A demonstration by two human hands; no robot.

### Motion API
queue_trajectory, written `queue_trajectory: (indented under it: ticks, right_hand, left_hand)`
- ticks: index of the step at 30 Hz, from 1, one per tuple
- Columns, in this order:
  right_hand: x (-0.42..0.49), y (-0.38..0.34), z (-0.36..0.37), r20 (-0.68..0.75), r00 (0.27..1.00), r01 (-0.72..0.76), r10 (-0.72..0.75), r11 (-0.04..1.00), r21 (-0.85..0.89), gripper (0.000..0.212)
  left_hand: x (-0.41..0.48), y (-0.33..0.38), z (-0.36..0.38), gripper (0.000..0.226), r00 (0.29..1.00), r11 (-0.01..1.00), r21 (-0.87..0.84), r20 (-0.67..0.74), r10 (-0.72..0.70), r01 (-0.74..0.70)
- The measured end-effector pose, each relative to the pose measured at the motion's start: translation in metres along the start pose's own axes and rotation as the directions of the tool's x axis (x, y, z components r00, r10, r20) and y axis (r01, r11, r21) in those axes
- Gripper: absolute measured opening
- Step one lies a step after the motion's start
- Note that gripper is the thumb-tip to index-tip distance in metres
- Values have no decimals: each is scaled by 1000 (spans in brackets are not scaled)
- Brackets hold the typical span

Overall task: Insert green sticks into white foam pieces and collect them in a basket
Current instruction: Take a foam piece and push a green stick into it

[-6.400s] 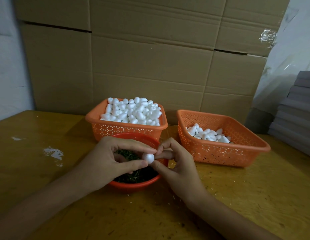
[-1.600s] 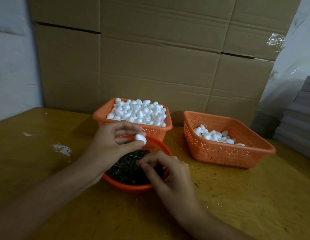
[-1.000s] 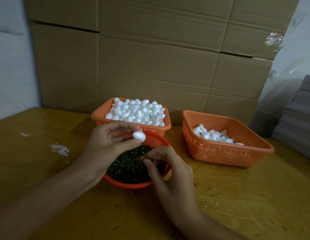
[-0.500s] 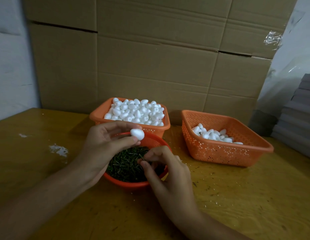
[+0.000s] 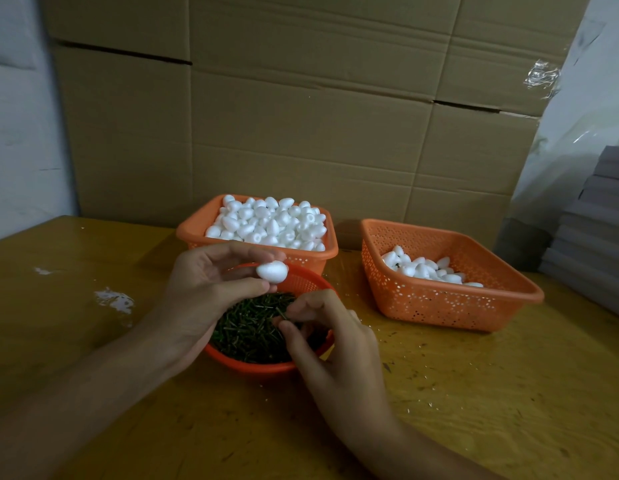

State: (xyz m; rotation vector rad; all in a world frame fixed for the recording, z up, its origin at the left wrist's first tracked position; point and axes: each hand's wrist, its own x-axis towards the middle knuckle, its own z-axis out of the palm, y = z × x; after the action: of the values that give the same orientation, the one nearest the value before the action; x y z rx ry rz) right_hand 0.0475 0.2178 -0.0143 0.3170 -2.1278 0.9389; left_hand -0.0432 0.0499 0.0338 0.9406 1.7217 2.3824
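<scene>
Both hands worked over the red bowl (image 5: pixel 252 368) at the near middle of the table (image 5: pixel 474 393). The left hand (image 5: pixel 204 292) pinched one foam piece (image 5: pixel 272 271) between thumb and forefinger above the bowl's far rim, the other fingers curled loosely behind it. It gripped the piece by its sides, which left an end bare toward the right hand, probably so a stick could go straight in. The right hand (image 5: pixel 335 348) hung low over the sticks (image 5: pixel 249 329), thumb and forefinger tips pressed together on what looked like a single stick (image 5: pixel 281 313), just clear of the heap. A fine pinch suited so thin a thing, and it let one stick come free of the tangle.

The foam piece lay up and to the left of the right fingertips, near but apart, with the left thumb between them. The stick had not yet met the foam. The bowl sat nearest the person, likely so both hands could meet over it and dropped sticks would fall back in. Just behind it stood the full basket (image 5: pixel 193 226), heaped with bare foam within the left hand's reach. The right basket (image 5: pixel 457 306), off to the right hand's side, held a small pile of pieces, seemingly the finished ones. Cardboard (image 5: pixel 301 116) closed off the back.
</scene>
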Motion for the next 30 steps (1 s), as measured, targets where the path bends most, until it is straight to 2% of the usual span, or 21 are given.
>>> queue_trajectory:
  ticks: [4, 30]
  right_hand:
    - [-1, 0, 0, -1, 1000, 7, -7, 1000, -23, 22]
    - [-1, -1, -1, 3, 1000, -6, 6, 1000, -22, 19]
  left_hand:
    - [1, -2, -3, 41, 1000, 1000, 19, 6, -13, 13]
    - [1, 0, -4, 42, 1000, 995, 100, 28, 5, -8]
